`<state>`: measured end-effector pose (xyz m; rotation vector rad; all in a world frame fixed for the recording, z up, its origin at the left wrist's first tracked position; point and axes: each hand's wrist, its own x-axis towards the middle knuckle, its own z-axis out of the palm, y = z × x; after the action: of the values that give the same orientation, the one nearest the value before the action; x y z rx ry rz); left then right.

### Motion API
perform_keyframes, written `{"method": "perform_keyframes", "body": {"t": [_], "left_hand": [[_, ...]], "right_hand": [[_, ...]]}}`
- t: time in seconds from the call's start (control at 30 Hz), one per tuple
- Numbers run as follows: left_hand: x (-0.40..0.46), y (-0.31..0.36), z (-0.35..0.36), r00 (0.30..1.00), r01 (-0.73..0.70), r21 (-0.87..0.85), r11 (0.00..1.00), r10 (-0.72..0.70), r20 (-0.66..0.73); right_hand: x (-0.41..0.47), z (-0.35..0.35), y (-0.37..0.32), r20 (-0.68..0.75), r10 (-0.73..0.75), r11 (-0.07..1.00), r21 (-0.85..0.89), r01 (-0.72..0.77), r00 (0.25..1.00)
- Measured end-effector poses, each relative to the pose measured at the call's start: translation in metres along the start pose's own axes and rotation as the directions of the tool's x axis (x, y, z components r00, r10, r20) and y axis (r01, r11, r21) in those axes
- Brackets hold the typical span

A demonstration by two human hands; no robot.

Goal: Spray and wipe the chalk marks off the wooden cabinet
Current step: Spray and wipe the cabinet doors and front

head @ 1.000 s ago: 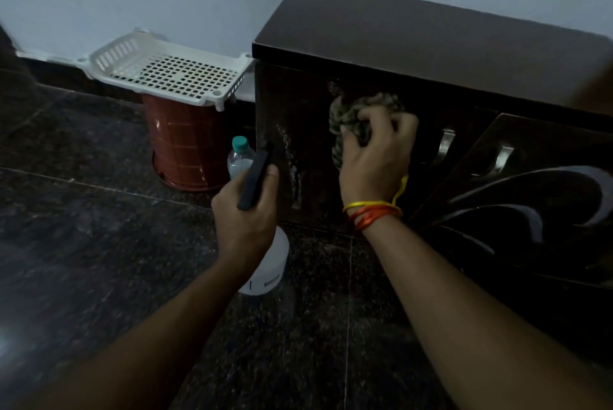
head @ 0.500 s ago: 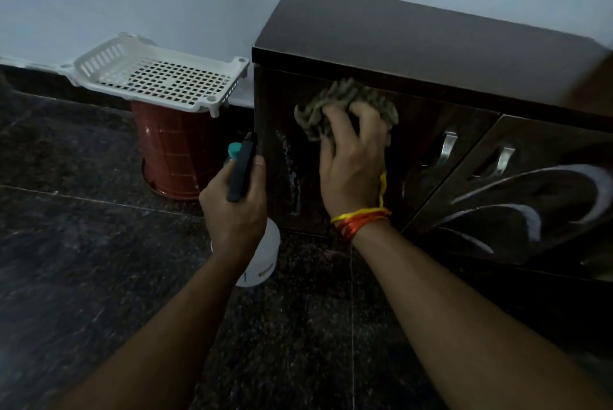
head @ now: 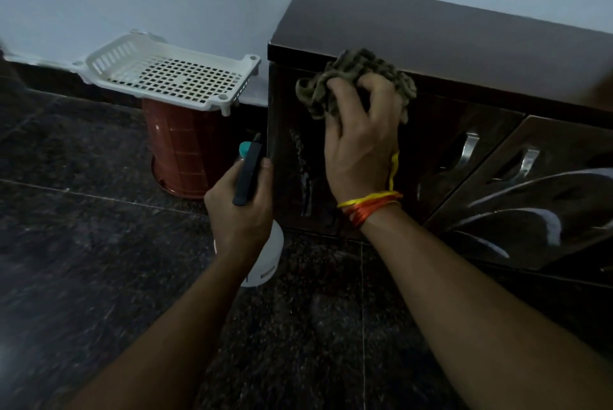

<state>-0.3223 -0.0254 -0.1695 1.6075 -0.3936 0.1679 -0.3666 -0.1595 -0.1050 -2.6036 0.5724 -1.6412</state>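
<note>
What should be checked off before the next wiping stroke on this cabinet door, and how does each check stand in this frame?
1. Cloth gripped: ok. The right hand has its fingers curled over the bunched cloth.
2. Cloth against the door: ok. It is pressed to the top of the left door of the cabinet.
3. Spray bottle in hand: ok. The left hand holds the spray bottle, nozzle towards the door.
4. Left door clean: not ok. A pale streak remains below the cloth.
5. Open right door clean: not ok. White chalk marks curve across it.
6. Door wet enough: cannot tell.
</note>
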Motion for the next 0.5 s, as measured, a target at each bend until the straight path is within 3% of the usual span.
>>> {"method": "perform_keyframes", "body": {"t": [0.1,0.3,0.5], "left_hand": [[0.001,-0.001,-0.006,1.0,0.001,0.011,1.0,-0.001,-0.003],[0.0,0.0,-0.017,1.0,-0.001,0.009,1.0,0.001,-0.001],[0.001,0.002,-0.018,0.999,-0.031,0.032,0.999,0.031,-0.009]], "right_hand": [[-0.012,0.007,0.008,0.022,-0.094,0.994,-0.053,0.095,0.995],[-0.051,0.013,0.01,0.246,-0.146,0.983,-0.068,0.168,0.958],[0.003,0.018,-0.001,0.018,-0.235,0.971,-0.048,0.236,0.972]]}}
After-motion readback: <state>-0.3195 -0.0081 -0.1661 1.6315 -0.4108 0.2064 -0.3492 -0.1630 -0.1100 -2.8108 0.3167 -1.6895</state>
